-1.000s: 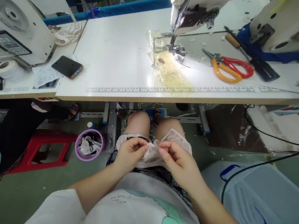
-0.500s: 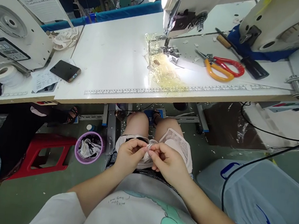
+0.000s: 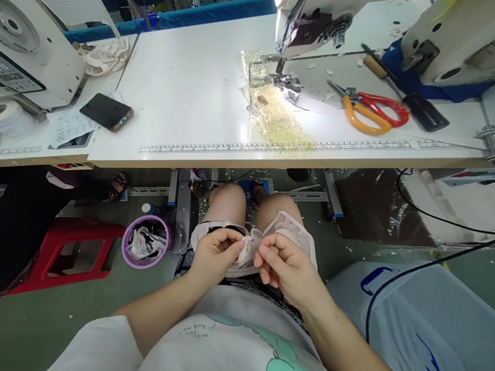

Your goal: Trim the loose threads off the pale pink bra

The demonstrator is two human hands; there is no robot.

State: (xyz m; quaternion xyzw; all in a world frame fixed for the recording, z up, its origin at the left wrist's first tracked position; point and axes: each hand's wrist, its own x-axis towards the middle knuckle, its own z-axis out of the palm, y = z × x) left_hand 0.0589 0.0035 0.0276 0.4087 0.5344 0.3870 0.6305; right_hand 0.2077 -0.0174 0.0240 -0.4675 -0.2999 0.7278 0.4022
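Both hands rest over my lap, below the table's front edge. My left hand and my right hand are closed, each pinching a small piece of pale lace fabric between thumb and fingers. More of the same lace fabric lies over my right thigh. The sewing machine stands on the white table ahead, its lamp lighting the needle area.
Orange and red scissors lie right of the needle. A black phone lies on papers at the left. A purple bin of scraps and a red stool stand on the floor. A blue plastic-covered box is at my right.
My hands stayed in my lap, working the lace; the fingers drew together, then shifted slightly along the fabric. The view moved a little.
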